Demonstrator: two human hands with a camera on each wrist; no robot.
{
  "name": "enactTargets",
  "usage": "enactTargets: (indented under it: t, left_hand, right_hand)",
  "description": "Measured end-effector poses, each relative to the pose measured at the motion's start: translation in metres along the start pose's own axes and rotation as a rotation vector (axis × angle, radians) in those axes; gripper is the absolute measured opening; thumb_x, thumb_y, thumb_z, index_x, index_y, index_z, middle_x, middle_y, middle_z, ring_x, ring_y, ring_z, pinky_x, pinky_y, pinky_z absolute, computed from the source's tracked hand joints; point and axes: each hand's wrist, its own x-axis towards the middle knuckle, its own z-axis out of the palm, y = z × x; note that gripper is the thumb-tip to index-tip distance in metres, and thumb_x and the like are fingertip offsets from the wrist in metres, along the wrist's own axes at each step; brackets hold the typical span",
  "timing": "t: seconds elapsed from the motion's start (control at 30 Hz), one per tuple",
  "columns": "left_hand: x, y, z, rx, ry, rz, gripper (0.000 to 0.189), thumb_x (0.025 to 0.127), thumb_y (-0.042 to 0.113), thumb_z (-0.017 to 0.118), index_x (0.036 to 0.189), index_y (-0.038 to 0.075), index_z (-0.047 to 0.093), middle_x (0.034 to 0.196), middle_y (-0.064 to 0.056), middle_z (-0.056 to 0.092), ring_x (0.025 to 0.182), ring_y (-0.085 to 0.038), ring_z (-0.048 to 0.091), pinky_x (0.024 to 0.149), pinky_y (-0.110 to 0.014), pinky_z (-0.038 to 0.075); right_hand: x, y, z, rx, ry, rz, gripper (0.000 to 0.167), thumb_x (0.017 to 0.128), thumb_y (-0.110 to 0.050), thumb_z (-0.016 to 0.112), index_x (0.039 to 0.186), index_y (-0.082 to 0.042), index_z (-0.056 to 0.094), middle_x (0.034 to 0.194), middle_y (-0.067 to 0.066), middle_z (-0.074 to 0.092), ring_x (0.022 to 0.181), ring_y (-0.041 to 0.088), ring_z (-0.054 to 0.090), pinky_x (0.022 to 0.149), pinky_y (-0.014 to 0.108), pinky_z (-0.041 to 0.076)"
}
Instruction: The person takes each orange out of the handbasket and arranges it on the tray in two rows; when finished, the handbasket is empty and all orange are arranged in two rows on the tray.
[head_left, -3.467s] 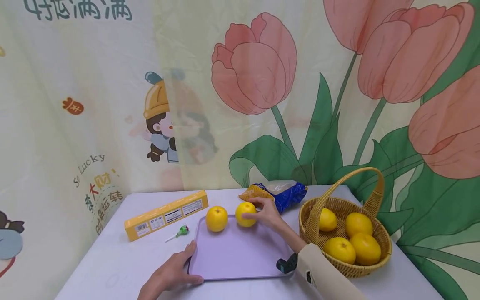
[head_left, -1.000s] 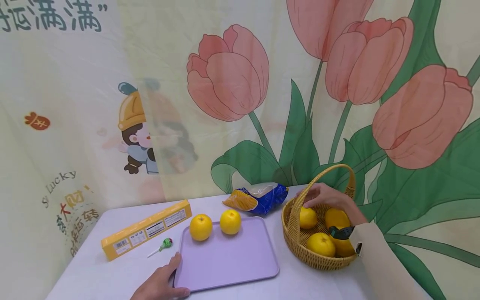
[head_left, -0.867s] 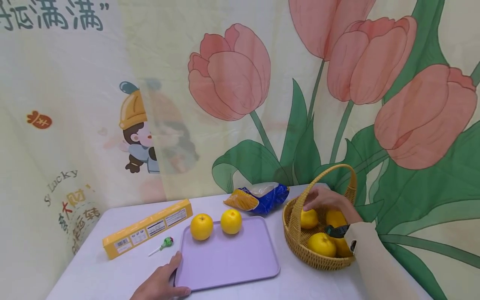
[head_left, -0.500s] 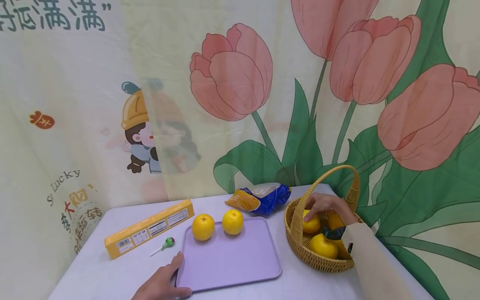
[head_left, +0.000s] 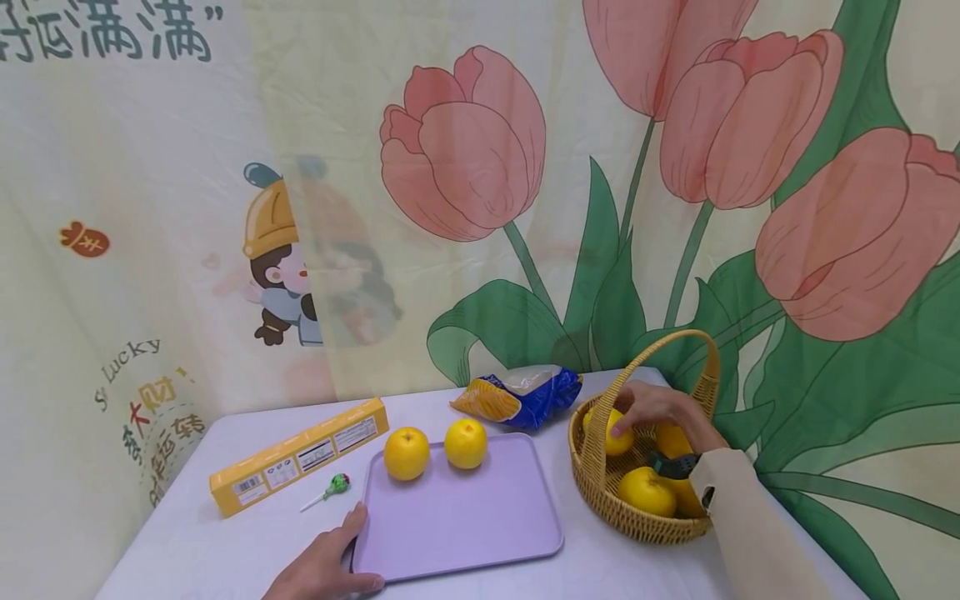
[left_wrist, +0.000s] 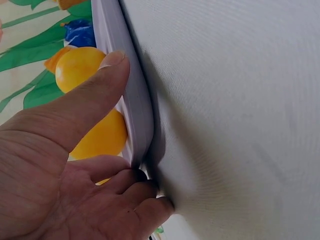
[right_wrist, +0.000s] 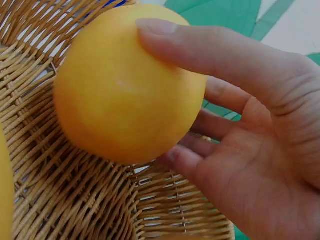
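My right hand (head_left: 656, 408) reaches into the wicker basket (head_left: 637, 533) and grips a yellow-orange orange (right_wrist: 125, 90), thumb on one side and fingers on the other. In the head view this orange sits at the basket's left, partly behind the handle. Other oranges (head_left: 647, 492) lie under my wrist. At the purple tray (head_left: 457, 525), my left hand (head_left: 322, 554) holds the near left corner; the left wrist view shows my thumb (left_wrist: 100, 90) on one edge and curled fingers at another. Two oranges (head_left: 407, 454) stand along the tray's far edge.
A long yellow box (head_left: 300, 458) lies left of the tray, with a green-wrapped lollipop (head_left: 337, 484) in front of it. Behind the tray is a blue and orange bag (head_left: 525, 396). A printed tulip curtain (head_left: 480, 167) hangs behind the white table (head_left: 225, 558).
My right hand has gone from the second orange on the tray to the basket, where it has taken hold of another and raised it slightly. My left hand stays at the tray corner.
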Motion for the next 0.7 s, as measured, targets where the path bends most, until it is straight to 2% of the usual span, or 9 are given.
enactTargets:
  t: [0.17, 0.33, 0.5, 0.7]
  left_hand:
    - [0.000, 0.000, 0.000, -0.003, -0.002, 0.012, 0.112, 0.076, 0.032, 0.099, 0.161, -0.010, 0.038, 0.164, -0.037, 0.038, 0.150, -0.055, 0.040, 0.123, -0.070, 0.033]
    - [0.001, -0.003, 0.001, -0.005, 0.005, 0.026, 0.112, 0.076, 0.031, 0.099, 0.160, -0.010, 0.039, 0.164, -0.037, 0.038, 0.150, -0.055, 0.040, 0.123, -0.070, 0.033]
    - [0.003, -0.004, 0.003, -0.002, -0.004, 0.019, 0.113, 0.075, 0.033, 0.100, 0.160, -0.010, 0.039, 0.164, -0.036, 0.039, 0.150, -0.055, 0.039, 0.123, -0.070, 0.033]
    - [0.004, -0.003, 0.001, -0.006, -0.011, -0.002, 0.113, 0.075, 0.033, 0.099, 0.161, -0.009, 0.039, 0.165, -0.035, 0.036, 0.152, -0.055, 0.036, 0.125, -0.070, 0.031]
  right_hand:
    - [-0.005, 0.011, -0.003, 0.076, 0.007, -0.036, 0.058, 0.092, -0.012, 0.086, 0.138, 0.012, 0.060, 0.127, 0.015, 0.075, 0.111, 0.024, 0.070, 0.100, 0.029, 0.060]
    - [-0.009, 0.018, -0.002, 0.129, 0.038, -0.132, 0.057, 0.092, -0.008, 0.084, 0.138, 0.016, 0.059, 0.125, 0.019, 0.076, 0.105, 0.023, 0.072, 0.094, 0.029, 0.062]
    - [-0.014, 0.022, 0.000, 0.145, 0.077, -0.202, 0.055, 0.092, -0.007, 0.084, 0.138, 0.015, 0.062, 0.120, 0.011, 0.079, 0.102, 0.022, 0.074, 0.092, 0.030, 0.064]
    - [-0.024, 0.016, 0.003, 0.183, 0.088, -0.244, 0.056, 0.093, -0.003, 0.082, 0.142, 0.015, 0.060, 0.124, 0.007, 0.079, 0.107, 0.023, 0.076, 0.096, 0.032, 0.064]
